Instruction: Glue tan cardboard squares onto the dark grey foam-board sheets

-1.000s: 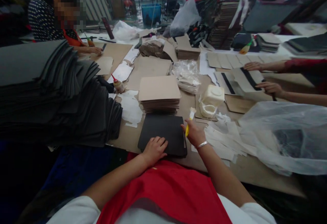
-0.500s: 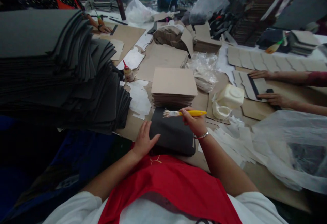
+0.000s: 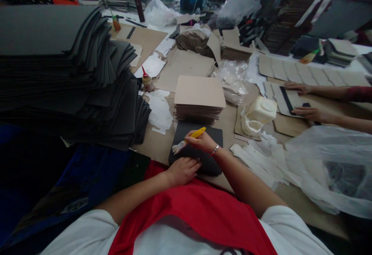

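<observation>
My right hand [image 3: 202,141] is closed round the yellow handle of a paintbrush [image 3: 198,132]. Its pale, caked bristles point left and down, over the left part of a dark grey folded panel [image 3: 213,135] at the table edge before me. Lying on the front of that panel is my left hand [image 3: 183,170], palm down, fingers stretched to the right with nothing held. Just behind the panel stands a pile of tan cardboard sheets [image 3: 200,91]. Whether the bristles touch the panel I cannot tell.
A tall stack of dark grey panels [image 3: 116,88] rises on the left. A small glue bottle [image 3: 147,82] stands behind it. To the right are a whitish plastic jug [image 3: 263,109], paper scraps and a clear plastic bag [image 3: 334,162]. A co-worker's hands [image 3: 305,112] press a dark strip on card.
My right hand has brought the brush left and down, tilting it over the panel's left side. My left hand has slid right and nearer, from the panel's left edge onto its front.
</observation>
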Tool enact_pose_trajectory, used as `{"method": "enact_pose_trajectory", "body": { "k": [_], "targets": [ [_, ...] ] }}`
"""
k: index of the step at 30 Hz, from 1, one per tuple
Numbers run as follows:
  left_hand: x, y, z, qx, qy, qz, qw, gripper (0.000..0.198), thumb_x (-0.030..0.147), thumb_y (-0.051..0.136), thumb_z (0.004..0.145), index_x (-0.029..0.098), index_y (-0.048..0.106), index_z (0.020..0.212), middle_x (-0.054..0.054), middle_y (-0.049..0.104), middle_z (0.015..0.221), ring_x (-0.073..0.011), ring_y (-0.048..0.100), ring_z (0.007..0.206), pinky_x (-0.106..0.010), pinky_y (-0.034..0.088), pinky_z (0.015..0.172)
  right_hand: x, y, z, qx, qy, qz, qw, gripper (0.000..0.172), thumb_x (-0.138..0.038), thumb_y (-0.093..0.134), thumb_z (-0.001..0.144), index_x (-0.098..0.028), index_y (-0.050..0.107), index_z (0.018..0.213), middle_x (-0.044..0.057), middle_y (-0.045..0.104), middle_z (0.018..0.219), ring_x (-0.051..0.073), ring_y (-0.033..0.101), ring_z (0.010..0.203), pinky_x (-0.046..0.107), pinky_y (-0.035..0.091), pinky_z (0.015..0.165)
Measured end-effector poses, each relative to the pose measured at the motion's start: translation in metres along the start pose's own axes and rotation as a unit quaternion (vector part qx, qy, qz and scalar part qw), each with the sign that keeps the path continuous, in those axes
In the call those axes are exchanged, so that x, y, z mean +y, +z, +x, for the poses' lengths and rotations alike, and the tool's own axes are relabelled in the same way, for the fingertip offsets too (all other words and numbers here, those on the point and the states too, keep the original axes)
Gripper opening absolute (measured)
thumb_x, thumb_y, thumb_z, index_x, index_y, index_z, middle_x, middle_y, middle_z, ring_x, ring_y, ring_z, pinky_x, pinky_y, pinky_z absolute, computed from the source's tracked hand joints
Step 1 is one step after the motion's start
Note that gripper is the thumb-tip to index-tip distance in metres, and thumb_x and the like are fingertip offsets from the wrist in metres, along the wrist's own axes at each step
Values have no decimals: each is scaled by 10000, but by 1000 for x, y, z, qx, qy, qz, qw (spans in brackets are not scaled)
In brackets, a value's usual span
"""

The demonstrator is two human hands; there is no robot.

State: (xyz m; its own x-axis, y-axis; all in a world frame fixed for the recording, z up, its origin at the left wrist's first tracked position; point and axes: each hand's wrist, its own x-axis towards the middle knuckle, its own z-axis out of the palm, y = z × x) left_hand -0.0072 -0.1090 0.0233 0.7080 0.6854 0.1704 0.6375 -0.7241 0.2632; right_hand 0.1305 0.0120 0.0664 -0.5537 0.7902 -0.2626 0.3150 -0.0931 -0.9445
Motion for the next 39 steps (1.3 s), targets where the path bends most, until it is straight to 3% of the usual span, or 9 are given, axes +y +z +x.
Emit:
{"method": "enact_pose_trajectory", "body": {
  "k": [3, 8, 12, 20, 24, 28, 31, 36, 39],
  "targets": [
    [0, 5, 10, -48, -14, 19, 999, 419, 355, 478, 874, 133, 504, 1229, -131, 569, 1239, -229, 541, 1017, -348, 465, 796, 8, -6, 20, -12, 9, -5, 1000, 305, -457, 641, 665, -159, 608, 718, -31, 533, 514, 70, 432, 413, 186, 329, 359],
    [-4, -1, 15, -78, -7, 26, 997, 377, 358, 453, 888, 152, 527, 1195, -115, 563, 1242, -221, 534, 983, -326, 449, 752, 15, -26, 47, 168, -18, 11, 986, 289, -458, 584, 708, -173, 577, 758, -43, 504, 491, 77, 408, 379, 211, 327, 363],
    [-6, -3, 25, -88, -28, 40, 995, 476, 374, 529, 845, 176, 469, 1274, -116, 449, 1377, -238, 527, 1007, -338, 461, 763, 25, -38, 40, 239, -6, 9, 971, 297, -482, 550, 724, -187, 575, 753, -41, 507, 478, 92, 417, 358, 227, 332, 359],
    [1, -2, 41, -113, -66, 54, 990, 473, 356, 560, 831, 164, 504, 1260, -125, 466, 1368, -266, 524, 1042, -360, 482, 788, 51, -99, -57, 386, 27, -120, 914, 318, -483, 529, 748, -177, 609, 724, -18, 550, 505, 117, 510, 461, 231, 388, 486],
    [7, 1, 43, -109, -76, 58, 989, 443, 351, 529, 850, 169, 519, 1254, -134, 477, 1358, -268, 532, 1031, -371, 486, 787, 56, -74, -102, 399, 2, -233, 887, 318, -455, 486, 811, -181, 628, 733, 8, 595, 584, 126, 545, 554, 237, 394, 561],
    [11, 6, 38, -92, -96, 49, 990, 431, 328, 549, 836, 178, 532, 1240, -135, 480, 1355, -271, 543, 1029, -396, 488, 805, 54, -42, -152, 335, 20, -229, 914, 313, -437, 470, 841, -191, 614, 712, 0, 577, 590, 117, 521, 542, 231, 386, 542],
    [3, -1, 41, -68, -87, 12, 994, 460, 380, 604, 793, 182, 553, 1206, -126, 525, 1308, -252, 560, 1026, -371, 493, 823, 34, -52, -171, 317, 41, -167, 933, 344, -463, 479, 842, -191, 594, 666, -23, 511, 510, 101, 473, 466, 223, 364, 473],
    [-38, -45, 94, 111, -61, 0, 992, 344, 358, 464, 883, 180, 561, 1161, -82, 609, 1171, -189, 556, 1039, -322, 448, 919, -44, -117, -114, 397, -54, 46, 915, 345, -489, 636, 735, -187, 631, 902, -13, 587, 662, 91, 517, 513, 227, 436, 499],
    [-62, -72, 144, 180, -83, 67, 978, 404, 350, 457, 881, 173, 496, 1242, -109, 530, 1287, -233, 470, 1180, -399, 371, 1011, -93, -136, -39, 287, -115, 204, 929, 392, -448, 747, 614, -202, 631, 897, -25, 591, 719, 72, 529, 556, 218, 462, 547]
  ]
}}
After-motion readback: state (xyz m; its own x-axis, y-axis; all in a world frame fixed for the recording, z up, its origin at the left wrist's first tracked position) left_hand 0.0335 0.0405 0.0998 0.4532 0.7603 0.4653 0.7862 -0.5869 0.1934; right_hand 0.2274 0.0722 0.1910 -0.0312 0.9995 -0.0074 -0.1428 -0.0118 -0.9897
